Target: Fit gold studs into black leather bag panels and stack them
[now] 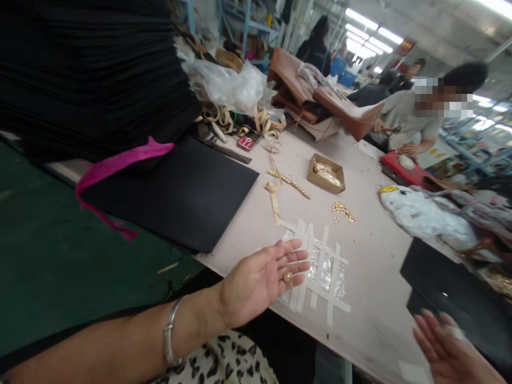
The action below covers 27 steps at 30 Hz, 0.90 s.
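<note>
My left hand point(264, 274) is held palm up over the table's near edge, its fingers stretched out and grasping nothing. A small round gold piece point(287, 277) shows on its fingers; I cannot tell whether it is worn as a ring or lies loose. Just beyond the fingertips, strips of pale tape point(330, 290) cross over clear plastic on the tabletop. At the lower right my right hand point(444, 341), slightly blurred, is also turned up with fingers apart and nothing in them. Nearest to it is a black flat piece point(452, 288) with a small gold fitting.
Black sheets point(172, 192) lie at left beneath a tall black stack point(92, 80) with a pink strip point(120, 157). Gold rings point(342, 210), a gold chain point(294, 186) and a small cardboard box point(326, 173) are mid-table. Brown bags point(304, 85) stand behind; a co-worker point(412, 117) works opposite.
</note>
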Available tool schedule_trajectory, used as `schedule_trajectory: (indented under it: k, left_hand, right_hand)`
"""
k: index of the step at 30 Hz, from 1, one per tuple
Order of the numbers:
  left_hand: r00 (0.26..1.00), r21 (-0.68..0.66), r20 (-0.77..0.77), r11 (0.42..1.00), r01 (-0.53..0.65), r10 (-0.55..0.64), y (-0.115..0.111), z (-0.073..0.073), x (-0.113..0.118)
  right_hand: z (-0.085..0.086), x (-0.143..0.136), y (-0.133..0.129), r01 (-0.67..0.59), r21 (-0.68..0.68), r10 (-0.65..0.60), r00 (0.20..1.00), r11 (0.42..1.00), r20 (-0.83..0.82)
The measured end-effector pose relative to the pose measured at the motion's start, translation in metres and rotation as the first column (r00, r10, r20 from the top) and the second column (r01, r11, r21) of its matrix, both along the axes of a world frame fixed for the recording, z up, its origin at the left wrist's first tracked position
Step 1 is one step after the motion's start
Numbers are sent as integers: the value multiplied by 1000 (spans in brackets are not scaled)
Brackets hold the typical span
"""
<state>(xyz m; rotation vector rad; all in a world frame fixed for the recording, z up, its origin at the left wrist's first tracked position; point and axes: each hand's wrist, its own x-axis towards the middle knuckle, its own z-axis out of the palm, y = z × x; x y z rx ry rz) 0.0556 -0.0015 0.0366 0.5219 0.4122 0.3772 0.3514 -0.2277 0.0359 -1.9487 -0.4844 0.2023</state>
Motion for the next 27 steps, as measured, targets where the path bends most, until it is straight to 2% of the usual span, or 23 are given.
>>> schedule_trajectory:
  k: [2,3,4,5,7,9,12,15,18,21,25,27]
  left_hand:
    - [1000,15,10,1000,-4,4,0,-3,-3]
    - [1000,30,11,1000,-3,2,0,-5,-4]
    - [1000,45,8,999,-4,4,0,-7,-6]
    - [1000,58,5,998,-11,11,0,-9,-7]
    - [999,74,14,997,-39,38,0,-13,-10]
    - [997,95,32,993,-76,73,0,-16,-14]
    - [990,173,50,975,-140,133,2,-21,-20]
    - [983,272,78,945,-184,169,5,-25,-26]
    - [984,307,85,935,-176,157,8,-28,-30]
    - [986,266,48,950,-166,159,10,-32,-29]
    - [972,106,-180,986,-132,149,8,-32,-25]
    - [952,22,-262,987,-162,162,7,-28,-24]
  right_hand:
    - [-14,-43,24,-11,-15,10,998,1000,-62]
    - [-18,-67,38,-90,-80,90,996,993,-3]
    - [-18,-91,52,-230,-144,242,968,962,70]
    - [-16,-113,66,-334,-185,366,914,924,174]
    - [-7,-149,92,-518,-226,565,754,825,335]
    - [2,-170,113,-634,-250,673,614,732,412]
    - [6,-186,131,-703,-294,747,509,647,427]
    - [1,-192,139,-719,-304,766,492,625,414]
    - [-2,-195,142,-726,-310,778,491,614,392]
    - [-1,-197,145,-726,-306,779,504,616,373]
    - [-4,-196,148,-721,-323,782,498,613,374]
    - [-9,-194,149,-711,-337,778,489,617,393]
